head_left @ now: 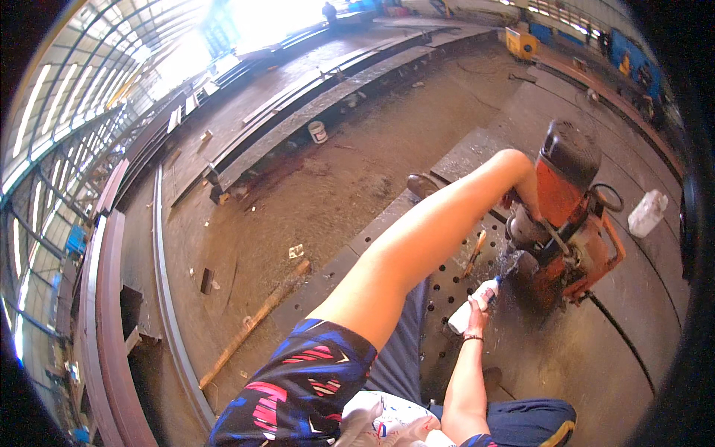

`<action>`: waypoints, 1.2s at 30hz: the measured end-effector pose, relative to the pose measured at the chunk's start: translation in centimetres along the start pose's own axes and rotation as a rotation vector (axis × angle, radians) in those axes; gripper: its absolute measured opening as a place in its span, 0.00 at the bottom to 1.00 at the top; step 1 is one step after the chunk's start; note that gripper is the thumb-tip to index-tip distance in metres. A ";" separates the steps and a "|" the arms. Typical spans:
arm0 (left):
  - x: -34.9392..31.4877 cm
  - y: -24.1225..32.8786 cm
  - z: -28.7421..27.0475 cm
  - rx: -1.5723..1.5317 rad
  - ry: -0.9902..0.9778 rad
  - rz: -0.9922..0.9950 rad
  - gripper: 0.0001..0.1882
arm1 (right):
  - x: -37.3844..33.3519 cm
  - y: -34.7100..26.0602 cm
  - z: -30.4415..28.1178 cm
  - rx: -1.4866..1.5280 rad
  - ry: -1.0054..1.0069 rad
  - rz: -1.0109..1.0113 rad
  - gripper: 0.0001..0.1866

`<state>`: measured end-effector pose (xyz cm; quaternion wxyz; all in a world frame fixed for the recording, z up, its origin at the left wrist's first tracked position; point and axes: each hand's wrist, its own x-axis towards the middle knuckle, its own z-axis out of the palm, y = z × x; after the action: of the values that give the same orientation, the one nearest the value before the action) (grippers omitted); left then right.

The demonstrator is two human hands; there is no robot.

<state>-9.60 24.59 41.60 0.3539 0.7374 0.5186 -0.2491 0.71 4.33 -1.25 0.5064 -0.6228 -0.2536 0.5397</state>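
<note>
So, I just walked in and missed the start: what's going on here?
The person's left hand, partly hidden, is at an orange-and-black magnetic drill standing on a steel plate with holes. The right hand grips a white squeeze bottle, its nozzle pointed toward the drill's lower part. I can't tell whether the drill is spinning.

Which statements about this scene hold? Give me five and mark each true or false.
1. The right hand holds a white bottle. True.
2. The left hand holds a second bottle. False: it is at the orange machine.
3. The machine's top cover is white. False: it is black.
4. A pale plastic container sits right of the machine. True.
5. The white bucket is right of the machine. False: it is to the left.
</note>
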 end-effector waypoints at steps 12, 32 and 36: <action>-2.4 -1.7 1.3 0.032 0.788 0.281 0.32 | -1.7 -1.9 1.0 -0.106 -0.028 0.215 0.21; -2.0 -0.1 0.9 -0.014 0.800 0.271 0.35 | -1.1 -1.7 -0.2 -0.162 0.033 0.272 0.20; -1.9 -0.7 0.8 0.004 0.816 0.259 0.35 | -1.2 -1.7 0.1 -0.189 0.017 0.279 0.22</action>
<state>-10.90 22.99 42.27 0.1464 0.8353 0.5187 0.1086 0.67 3.99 0.82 0.3681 -0.7013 -0.2100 0.5732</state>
